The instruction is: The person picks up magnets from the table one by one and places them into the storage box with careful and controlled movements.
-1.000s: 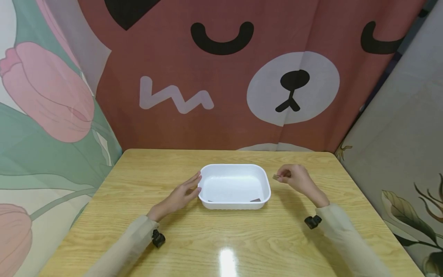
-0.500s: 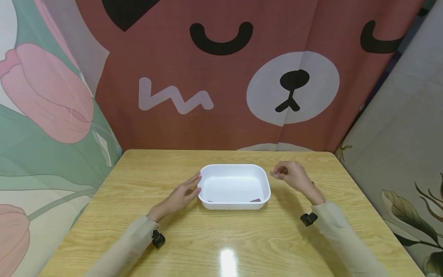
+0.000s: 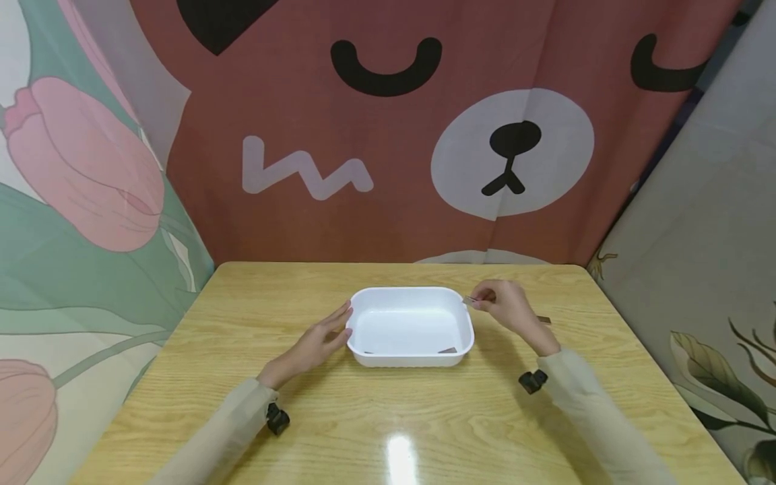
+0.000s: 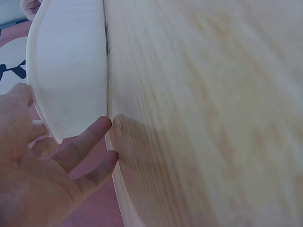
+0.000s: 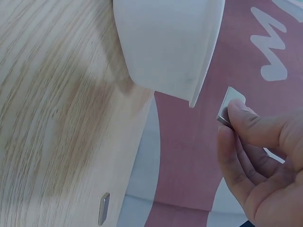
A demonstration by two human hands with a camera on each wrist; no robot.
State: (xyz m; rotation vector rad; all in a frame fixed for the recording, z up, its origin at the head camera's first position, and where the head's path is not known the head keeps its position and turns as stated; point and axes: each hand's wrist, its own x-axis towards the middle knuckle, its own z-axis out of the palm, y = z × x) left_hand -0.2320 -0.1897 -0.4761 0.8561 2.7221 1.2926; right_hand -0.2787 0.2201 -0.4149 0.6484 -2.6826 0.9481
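A white rectangular tray stands on the table. Against its left side rests my left hand, its fingers spread and fairly straight; the left wrist view shows fingers beside the tray's outer wall. My right hand pinches a small flat silvery metal plate between thumb and fingers, just off the tray's right rim near the far corner. Inside the tray, by the near wall, lies a dark flat piece, partly hidden, with a sliver of another to the left.
Behind my right wrist another small metal plate lies on the wooden table. Printed cloths hang behind the table and at both sides, among them a red-brown curtain at the back.
My right hand has moved left and slightly away from me, bringing the metal plate to the tray's rim. The plate on the table has come into sight behind my wrist. My left hand stays put.
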